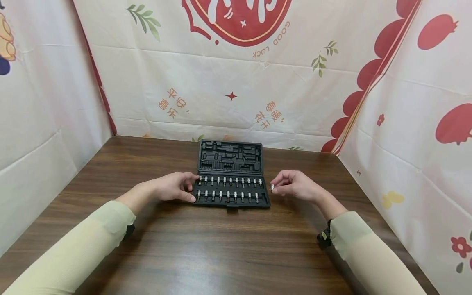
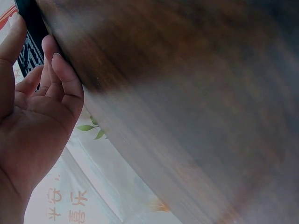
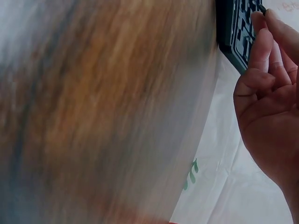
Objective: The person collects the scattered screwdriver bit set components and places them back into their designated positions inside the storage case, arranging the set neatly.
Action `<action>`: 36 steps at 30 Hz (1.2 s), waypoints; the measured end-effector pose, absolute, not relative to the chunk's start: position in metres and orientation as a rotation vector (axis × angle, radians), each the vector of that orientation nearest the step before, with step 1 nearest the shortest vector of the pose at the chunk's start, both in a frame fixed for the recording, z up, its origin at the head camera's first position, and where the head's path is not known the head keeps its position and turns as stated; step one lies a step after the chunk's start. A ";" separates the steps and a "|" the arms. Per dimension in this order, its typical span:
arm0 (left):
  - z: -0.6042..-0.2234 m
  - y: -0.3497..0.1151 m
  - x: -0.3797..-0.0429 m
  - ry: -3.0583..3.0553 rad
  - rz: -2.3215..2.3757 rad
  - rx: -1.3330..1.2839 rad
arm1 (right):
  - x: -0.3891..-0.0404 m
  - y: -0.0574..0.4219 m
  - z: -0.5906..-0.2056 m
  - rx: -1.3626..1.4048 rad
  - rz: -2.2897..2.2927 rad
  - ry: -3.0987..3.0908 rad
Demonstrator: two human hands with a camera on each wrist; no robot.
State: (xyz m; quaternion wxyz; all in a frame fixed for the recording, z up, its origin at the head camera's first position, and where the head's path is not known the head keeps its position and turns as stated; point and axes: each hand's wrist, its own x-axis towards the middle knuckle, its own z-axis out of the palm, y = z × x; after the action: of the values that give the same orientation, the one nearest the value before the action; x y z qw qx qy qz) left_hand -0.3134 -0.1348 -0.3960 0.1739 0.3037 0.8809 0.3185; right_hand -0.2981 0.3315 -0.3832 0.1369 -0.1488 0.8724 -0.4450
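Observation:
A black plastic socket case [image 1: 231,186] lies unfolded on the table, its lid leaning back behind the base. Two rows of silver bit sockets [image 1: 228,195] with dark tips sit in the base. My left hand [image 1: 173,186] rests at the case's left side, thumb on the front left corner and fingertips by the left edge; the left wrist view shows relaxed fingers beside the case. To the right of the case, my right hand [image 1: 295,185] pinches one small bit socket [image 1: 272,187] between thumb and fingertips. The right wrist view shows only a dark end of it [image 3: 262,8].
The case stands on a brown wood-grain table [image 1: 221,246]. A printed white cloth [image 1: 228,73] hangs along the table's back and both sides. A front latch tab [image 1: 232,206] sticks out from the case toward me.

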 end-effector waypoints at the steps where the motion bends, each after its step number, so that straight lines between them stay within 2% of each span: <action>1: -0.396 -0.135 -0.313 2.497 0.905 0.864 | -0.298 0.330 -0.384 -0.444 -1.277 2.533; 13: -0.399 -0.136 -0.314 2.513 0.918 0.890 | -0.302 0.317 -0.396 -0.527 -1.150 2.587; 36: -0.398 -0.136 -0.313 2.514 0.918 0.886 | -0.302 0.307 -0.394 -0.543 -1.015 2.598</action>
State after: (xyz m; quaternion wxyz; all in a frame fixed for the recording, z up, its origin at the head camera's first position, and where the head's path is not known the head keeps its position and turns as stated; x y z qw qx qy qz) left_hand -0.3127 -0.1360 -0.3976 0.1606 0.3101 0.8802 0.3215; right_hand -0.3021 0.3068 -0.3939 0.1496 -0.1888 0.9040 -0.3533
